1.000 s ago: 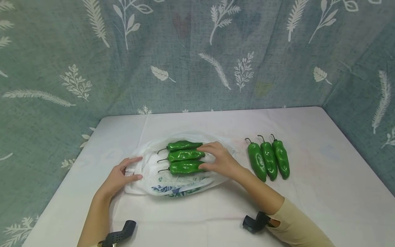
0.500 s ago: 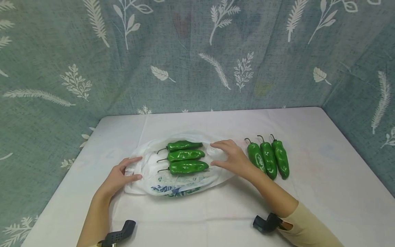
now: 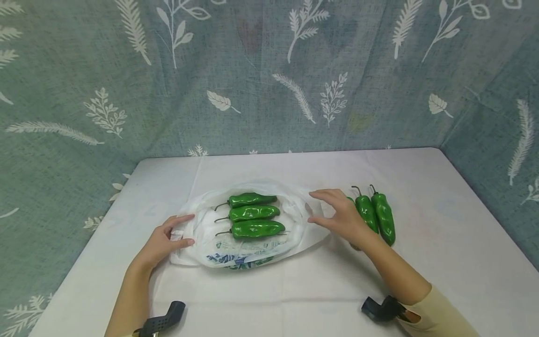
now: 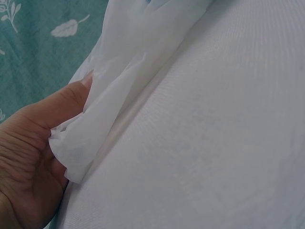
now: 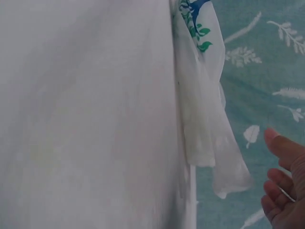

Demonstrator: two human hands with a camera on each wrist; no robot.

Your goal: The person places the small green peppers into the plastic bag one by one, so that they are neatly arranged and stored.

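Three long green chili peppers (image 3: 254, 213) lie side by side on a white plastic bag (image 3: 198, 248) with blue and green print. Both stand out in the head view. My left hand (image 3: 159, 243) rests at the bag's left end, thumb and index finger spread over its edge. In the left wrist view the thumb (image 4: 62, 102) touches the crumpled plastic. My right hand (image 3: 343, 213) hovers at the bag's right end, thumb and fingers apart around nothing. Beneath it, three more chili peppers (image 3: 383, 217) lie in a row, the leftmost mostly hidden by the hand.
The white-covered table (image 3: 261, 313) runs back to a green leaf-patterned cloth (image 3: 269, 103), which also hangs at both sides. Loose bag handles (image 5: 228, 167) spread out near the right hand in the right wrist view.
My right hand has moved away from the peppers on the bag, rightward toward the other row, uncovering the bag's right end. The left hand stays where it was.
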